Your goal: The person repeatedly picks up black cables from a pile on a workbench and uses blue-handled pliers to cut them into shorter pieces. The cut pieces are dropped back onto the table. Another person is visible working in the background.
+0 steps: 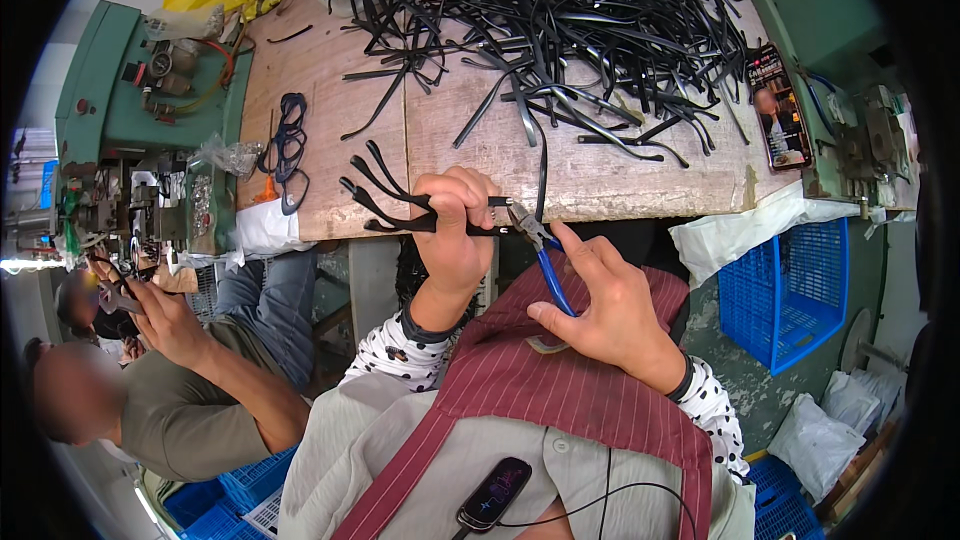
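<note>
Low in the frame, a small dark device (495,493) rests on the wearer's light shirt (400,440), beside a dark red pinstriped apron (575,365). Above these, the right hand (615,305) has loose hold of blue-handled pliers (553,282), its thumb and forefinger spread well apart. At the centre, the left hand (458,215) is curled into a fist around several slim black strips (405,224); their bent ends fan out left of the fist, and their silver-tipped ends poke out on its right, toward the right hand. The head of the pliers stands right by the upper tip; whether it grips that tip cannot be told. Beyond the hands stretches the wooden bench (320,80), where a large heap of similar strips (570,20) fills the top centre. To the heap's right lies a phone (777,110) with its screen lit; at left, a dark looped cord (290,145) lies near a green machine (105,90). Below that machine, at lower left, sits another person (190,420); a blue crate (780,290) stands at right.
</note>
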Tool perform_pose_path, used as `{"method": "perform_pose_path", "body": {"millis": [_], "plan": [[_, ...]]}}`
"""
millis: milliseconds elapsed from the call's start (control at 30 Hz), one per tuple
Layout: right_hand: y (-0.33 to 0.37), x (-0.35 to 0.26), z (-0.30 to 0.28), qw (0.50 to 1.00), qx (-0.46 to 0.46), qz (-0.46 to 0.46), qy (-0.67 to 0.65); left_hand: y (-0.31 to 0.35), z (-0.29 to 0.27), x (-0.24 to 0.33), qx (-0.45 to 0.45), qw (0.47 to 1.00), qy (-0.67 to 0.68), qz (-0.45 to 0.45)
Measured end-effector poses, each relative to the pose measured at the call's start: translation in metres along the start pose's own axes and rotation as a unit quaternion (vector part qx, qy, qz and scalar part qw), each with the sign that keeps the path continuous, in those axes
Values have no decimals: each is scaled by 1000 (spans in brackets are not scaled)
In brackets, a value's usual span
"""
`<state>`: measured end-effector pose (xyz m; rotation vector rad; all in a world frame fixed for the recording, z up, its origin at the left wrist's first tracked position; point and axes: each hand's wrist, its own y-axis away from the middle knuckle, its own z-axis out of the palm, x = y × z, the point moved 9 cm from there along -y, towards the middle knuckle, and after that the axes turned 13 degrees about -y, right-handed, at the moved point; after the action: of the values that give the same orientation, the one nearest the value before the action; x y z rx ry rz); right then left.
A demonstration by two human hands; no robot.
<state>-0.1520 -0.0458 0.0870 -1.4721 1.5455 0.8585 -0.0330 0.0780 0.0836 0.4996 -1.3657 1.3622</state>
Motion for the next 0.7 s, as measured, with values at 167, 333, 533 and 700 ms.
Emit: {"method": "perform_pose_path", "body": {"millis": [167, 333, 533, 700], "plan": [[-3, 3, -1, 999, -20, 16, -26, 0, 7, 10, -20, 997, -58, 56], [-1, 5, 0, 999, -25, 29, -28, -2, 7, 7, -23, 999, -32, 31], [1, 11, 2, 996, -18, 31, -82, -2, -2, -13, 23, 995, 66, -77], [-1, 1, -1, 998, -25, 43, -28, 0, -5, -21, 36, 987, 104, -113]]}}
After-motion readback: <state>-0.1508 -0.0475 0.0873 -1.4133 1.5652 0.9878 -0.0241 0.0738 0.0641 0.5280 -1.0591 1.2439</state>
